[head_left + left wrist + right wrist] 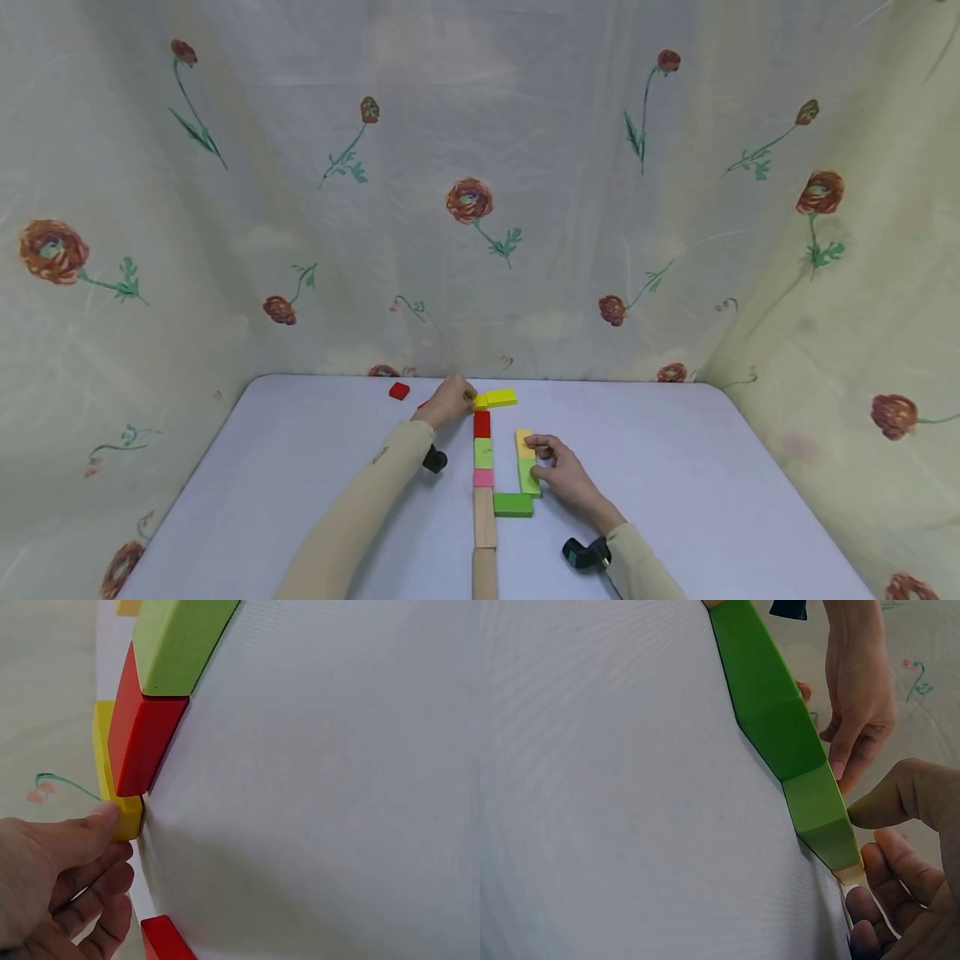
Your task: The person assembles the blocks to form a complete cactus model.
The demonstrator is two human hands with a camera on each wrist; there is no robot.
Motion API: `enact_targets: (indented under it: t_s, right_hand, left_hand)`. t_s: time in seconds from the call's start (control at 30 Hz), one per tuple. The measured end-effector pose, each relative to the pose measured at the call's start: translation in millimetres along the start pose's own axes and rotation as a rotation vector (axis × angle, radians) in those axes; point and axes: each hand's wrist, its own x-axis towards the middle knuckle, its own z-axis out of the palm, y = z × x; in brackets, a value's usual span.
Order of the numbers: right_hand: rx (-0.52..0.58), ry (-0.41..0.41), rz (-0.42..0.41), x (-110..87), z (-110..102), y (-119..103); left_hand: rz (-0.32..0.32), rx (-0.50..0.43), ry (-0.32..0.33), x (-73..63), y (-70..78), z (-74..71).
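Observation:
My left hand [447,402] pinches the end of a yellow block [129,819] between thumb and fingers. That block touches another yellow block [502,397] and sits at the far end of a row, by a red block [482,424]. My right hand [567,477] has its fingers loosely bent beside a short row of an orange-yellow block [522,444] and a light green block [821,806]. The thumb touches the light green block; the other fingers are at the orange-yellow one. A darker green block [513,504] links this short row to the long one.
The long row runs toward me with a light green block [483,453], a pink block [483,477] and plain wooden blocks [484,517]. A loose red block [399,391] lies at the far left; another [166,939] is near my left hand. Floral cloth [480,275] hangs behind the table.

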Motion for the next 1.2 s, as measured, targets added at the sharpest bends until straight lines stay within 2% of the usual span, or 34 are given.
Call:
enact_targets:
  t_s: [0.33,0.6,0.83,1.2]
  right_hand:
    - [0.008,0.009,0.004,-1.4,-1.1,-1.8]
    - [0.004,0.003,0.013,-2.1,1.1,-1.5]
    - [0.007,0.005,0.005,-1.6,1.5,-2.1]
    - [0.002,0.01,-0.005,-1.9,-0.5,-2.0]
  left_hand:
    - [0.035,0.062,-0.048,0.8,0.4,0.9]
    - [0.054,0.074,-0.019,-2.5,-0.5,1.5]
    - [0.079,0.069,-0.024,-2.2,-0.2,0.3]
    - [0.059,0.07,-0.032,-2.6,2.0,-2.6]
